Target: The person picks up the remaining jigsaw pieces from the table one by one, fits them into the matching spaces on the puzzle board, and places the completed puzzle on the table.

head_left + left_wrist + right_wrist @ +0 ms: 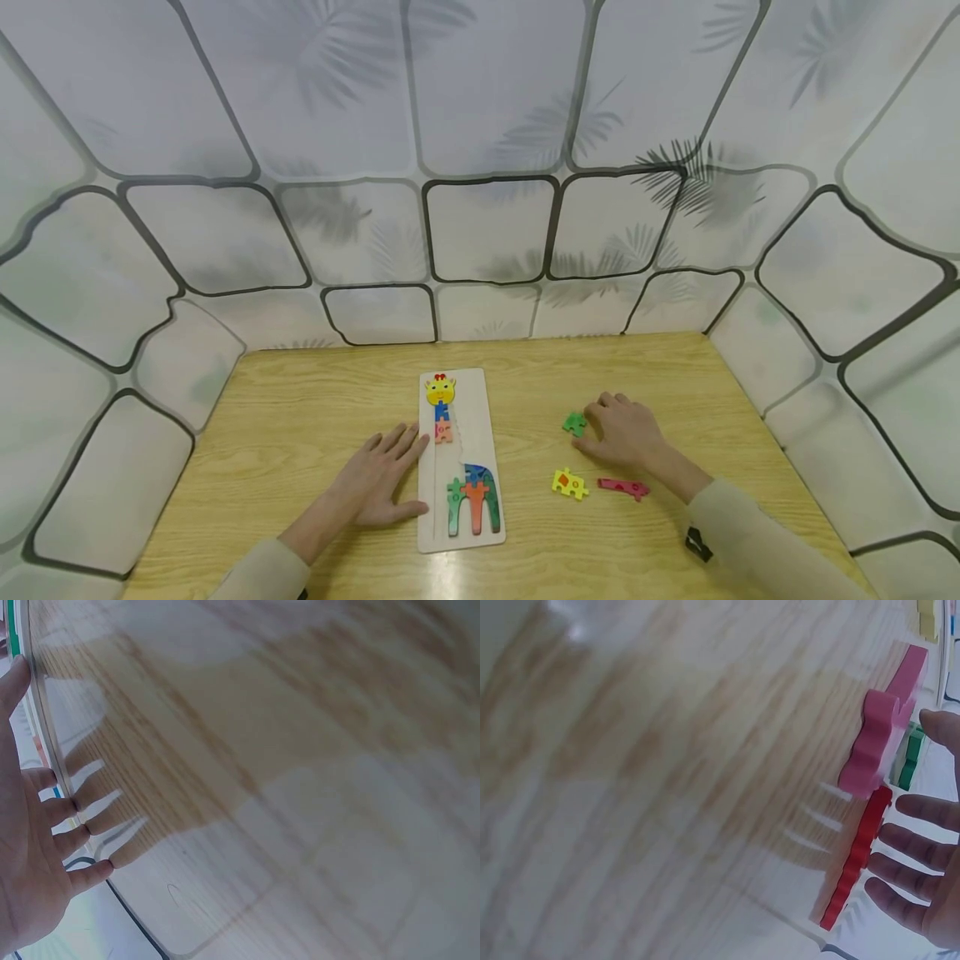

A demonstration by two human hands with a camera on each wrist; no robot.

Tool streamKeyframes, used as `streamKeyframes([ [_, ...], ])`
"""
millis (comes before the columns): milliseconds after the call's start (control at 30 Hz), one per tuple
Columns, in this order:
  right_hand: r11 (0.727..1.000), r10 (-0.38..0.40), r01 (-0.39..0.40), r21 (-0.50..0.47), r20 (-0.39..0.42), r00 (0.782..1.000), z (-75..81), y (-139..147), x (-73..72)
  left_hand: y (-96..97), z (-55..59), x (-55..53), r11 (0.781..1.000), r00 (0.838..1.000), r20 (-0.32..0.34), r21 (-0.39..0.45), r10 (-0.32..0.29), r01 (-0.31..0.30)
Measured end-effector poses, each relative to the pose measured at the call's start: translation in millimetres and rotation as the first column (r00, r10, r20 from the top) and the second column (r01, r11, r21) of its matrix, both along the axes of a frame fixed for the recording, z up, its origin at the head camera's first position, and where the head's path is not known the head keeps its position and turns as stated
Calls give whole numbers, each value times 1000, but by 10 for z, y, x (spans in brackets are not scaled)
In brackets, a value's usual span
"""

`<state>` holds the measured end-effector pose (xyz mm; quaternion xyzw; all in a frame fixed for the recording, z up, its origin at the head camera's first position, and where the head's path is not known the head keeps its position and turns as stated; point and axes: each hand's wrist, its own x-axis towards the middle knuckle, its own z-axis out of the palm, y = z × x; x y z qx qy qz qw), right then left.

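Puzzle [474, 398]: a giraffe board on the table [330, 392], left of the loose pieces, partly filled; the step looks to me like choosing a piece, and the next move seems to call for a pinch and a lift towards the gap.
Legs [476, 504]: set at the near end, orange between two greens, blue above.
Pink piece [624, 487]: loose, just nearer than the right hand.
Yellow piece [570, 483]: loose, left of the pink one, apart from it.
Left hand [384, 477]: back up, at the board's left edge, fingers fanned, thumb set wide; gripping nothing, apparently steadying.
Gap [448, 461]: bare board between legs and neck.
Right hand [624, 432]: reaching in from the right, back up, fingers parted and slightly bent; I see nothing pinched.
Red piece [855, 859]: by the right fingertips; whether they touch, I cannot tell.
Green piece [574, 423]: loose, just beside the right thumb and forefinger.
Neck [444, 431]: blue and salmon, set under the head.
Head [440, 389]: yellow, at the far end.
Wall [487, 225]: patterned, behind everything.
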<state>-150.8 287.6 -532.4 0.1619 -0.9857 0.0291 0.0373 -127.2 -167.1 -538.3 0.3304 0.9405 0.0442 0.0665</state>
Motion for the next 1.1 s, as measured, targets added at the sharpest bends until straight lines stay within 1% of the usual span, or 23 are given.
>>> streamKeyframes([
  [167, 1000, 1, -1, -1, -13, 1000, -15, -8, 14, -4, -7, 1, 1000, 1000, -4, 0, -1, 1],
  [400, 1000, -4, 3, -8, -28, 1000, 3, -27, 43, -4, -11, 2, 1000, 1000, -8, 5, 0, 0],
  [600, 1000, 4, -5, -8, -50, 999, -9, -26, 41, -10, -12, 9, 1000, 1000, -26, 11, -8, 9],
  [867, 1000, 17, -17, -5, -76, 997, -22, -23, 32, -9, -17, -1, 1000, 1000, -29, 3, -9, 9],
  [1100, 1000, 20, -21, -5, -80, 997, -27, -20, 18, -14, -13, -2, 1000, 999, -43, -3, -13, 13],
])
